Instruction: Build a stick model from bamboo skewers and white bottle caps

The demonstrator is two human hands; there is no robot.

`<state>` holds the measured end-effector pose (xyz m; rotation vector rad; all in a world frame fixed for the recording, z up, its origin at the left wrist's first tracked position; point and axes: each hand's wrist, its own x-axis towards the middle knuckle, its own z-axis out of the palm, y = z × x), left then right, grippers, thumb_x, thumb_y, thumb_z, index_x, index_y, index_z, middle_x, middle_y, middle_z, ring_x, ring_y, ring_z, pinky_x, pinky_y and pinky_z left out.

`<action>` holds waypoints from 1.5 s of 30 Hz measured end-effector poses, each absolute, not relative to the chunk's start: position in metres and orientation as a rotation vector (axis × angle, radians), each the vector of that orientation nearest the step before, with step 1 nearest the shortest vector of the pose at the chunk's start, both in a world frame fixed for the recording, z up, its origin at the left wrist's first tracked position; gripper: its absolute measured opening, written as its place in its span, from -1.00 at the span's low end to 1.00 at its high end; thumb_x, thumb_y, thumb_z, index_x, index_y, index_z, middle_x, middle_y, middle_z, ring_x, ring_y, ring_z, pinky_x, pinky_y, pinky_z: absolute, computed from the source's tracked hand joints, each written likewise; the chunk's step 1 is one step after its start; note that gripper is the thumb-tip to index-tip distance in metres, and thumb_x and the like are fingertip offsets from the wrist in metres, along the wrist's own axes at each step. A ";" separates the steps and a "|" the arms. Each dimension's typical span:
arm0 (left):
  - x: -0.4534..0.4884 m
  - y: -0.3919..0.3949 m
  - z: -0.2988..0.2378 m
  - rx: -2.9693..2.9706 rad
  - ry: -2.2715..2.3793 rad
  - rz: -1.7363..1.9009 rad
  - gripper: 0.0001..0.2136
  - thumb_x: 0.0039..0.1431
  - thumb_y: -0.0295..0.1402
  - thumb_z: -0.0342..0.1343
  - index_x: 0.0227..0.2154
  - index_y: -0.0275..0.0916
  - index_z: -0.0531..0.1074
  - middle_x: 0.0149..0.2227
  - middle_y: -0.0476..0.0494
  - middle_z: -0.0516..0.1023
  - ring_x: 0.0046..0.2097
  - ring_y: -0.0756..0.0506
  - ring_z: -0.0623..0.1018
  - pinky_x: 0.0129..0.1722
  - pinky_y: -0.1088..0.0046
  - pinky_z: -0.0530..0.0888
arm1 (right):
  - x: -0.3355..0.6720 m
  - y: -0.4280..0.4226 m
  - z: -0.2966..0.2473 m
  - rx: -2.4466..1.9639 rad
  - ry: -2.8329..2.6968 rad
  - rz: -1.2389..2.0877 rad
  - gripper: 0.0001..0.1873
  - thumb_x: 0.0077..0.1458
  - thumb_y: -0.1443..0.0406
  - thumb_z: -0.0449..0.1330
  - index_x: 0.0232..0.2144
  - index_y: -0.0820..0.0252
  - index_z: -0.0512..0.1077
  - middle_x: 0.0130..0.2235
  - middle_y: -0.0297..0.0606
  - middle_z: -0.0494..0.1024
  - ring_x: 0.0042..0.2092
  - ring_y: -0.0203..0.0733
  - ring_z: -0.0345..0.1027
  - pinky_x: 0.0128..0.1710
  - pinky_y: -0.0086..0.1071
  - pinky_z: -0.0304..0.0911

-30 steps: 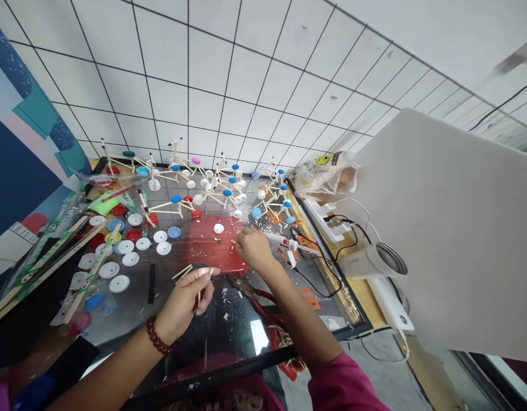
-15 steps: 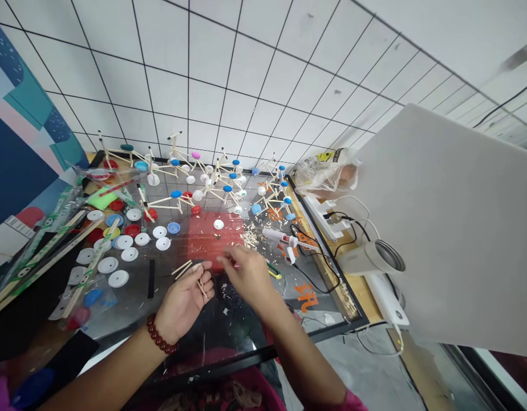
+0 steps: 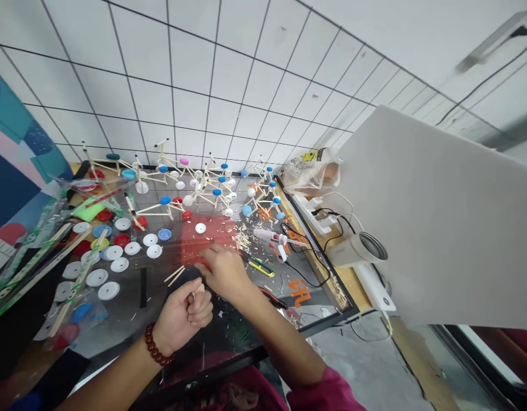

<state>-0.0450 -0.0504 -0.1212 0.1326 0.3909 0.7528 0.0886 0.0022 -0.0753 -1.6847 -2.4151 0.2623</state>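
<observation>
My left hand (image 3: 184, 314), with a dark red bead bracelet on the wrist, is curled into a fist over the dark glass table (image 3: 152, 308); a short wooden stick end pokes out of it. My right hand (image 3: 223, 269) lies just beyond it, fingers bent down on the edge of a red mat (image 3: 199, 242). What the right fingers hold is hidden. Two loose wooden sticks (image 3: 175, 275) lie just left of the hands. A white bottle cap (image 3: 200, 228) sits on the red mat.
Several stick-and-cap models (image 3: 203, 185) stand at the back by the tiled wall. Loose caps (image 3: 113, 257) and bagged sticks (image 3: 28, 262) lie left. A glue gun (image 3: 270, 237), yellow-green cutter (image 3: 260, 266), power strip (image 3: 317, 214) and big white board (image 3: 438, 222) are right.
My left hand has shut from an open palm with sticks into a fist. My right hand came back from the far side of the red mat toward my left hand.
</observation>
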 end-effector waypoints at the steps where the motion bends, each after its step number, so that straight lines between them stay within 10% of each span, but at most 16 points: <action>1: -0.046 -0.051 -0.120 0.143 0.371 0.738 -0.59 0.15 -0.30 0.13 -0.78 -0.31 0.32 -0.72 0.11 -0.05 -0.66 0.11 -0.02 -0.66 0.54 0.01 | 0.101 -0.016 -0.079 -1.710 -2.352 0.243 -0.86 0.20 0.21 0.17 -0.24 0.10 0.48 -0.21 -0.26 0.56 -0.14 -0.10 0.42 -0.13 -0.29 0.23; 10: -0.052 -0.046 -0.113 0.219 0.350 0.809 -0.74 0.16 -0.39 0.07 -0.15 -0.34 0.57 -0.69 0.17 -0.13 -0.63 0.09 -0.08 -0.65 0.56 0.04 | 0.196 -0.113 -0.123 -1.845 -2.146 0.130 -0.63 0.14 0.27 0.24 0.02 0.03 0.41 -0.02 -0.16 0.49 -0.02 0.01 0.34 -0.07 -0.13 0.24; 25: -0.060 -0.031 -0.107 0.165 0.493 1.023 -0.74 0.24 -0.38 -0.04 -0.28 -0.37 0.54 -0.65 0.14 -0.04 -0.62 0.09 0.01 -0.64 0.56 0.19 | 0.275 -0.138 -0.124 -1.799 -2.079 -0.174 -0.73 0.09 0.39 0.16 -0.12 0.14 0.46 -0.09 -0.10 0.51 -0.09 0.03 0.41 -0.14 -0.07 0.33; 33: -0.078 -0.015 -0.085 0.115 0.464 1.267 -0.75 0.24 -0.34 -0.03 -0.17 -0.38 0.45 -0.51 0.01 0.20 -0.48 0.03 0.29 -0.47 0.48 0.38 | 0.140 -0.117 -0.100 -0.999 -2.403 0.892 -0.59 0.21 0.34 0.09 0.11 0.19 0.34 0.10 -0.19 0.45 0.13 -0.24 0.31 0.18 -0.39 0.22; 45: -0.083 -0.013 -0.075 0.095 0.478 1.312 -0.76 0.25 -0.32 -0.04 -0.17 -0.36 0.44 -0.44 -0.05 0.28 -0.41 -0.02 0.36 -0.39 0.42 0.45 | 0.130 -0.063 -0.105 -0.972 -2.534 0.639 -0.47 0.30 0.19 0.03 0.24 0.33 0.18 0.27 -0.07 0.28 0.35 -0.17 -0.03 0.34 -0.20 -0.02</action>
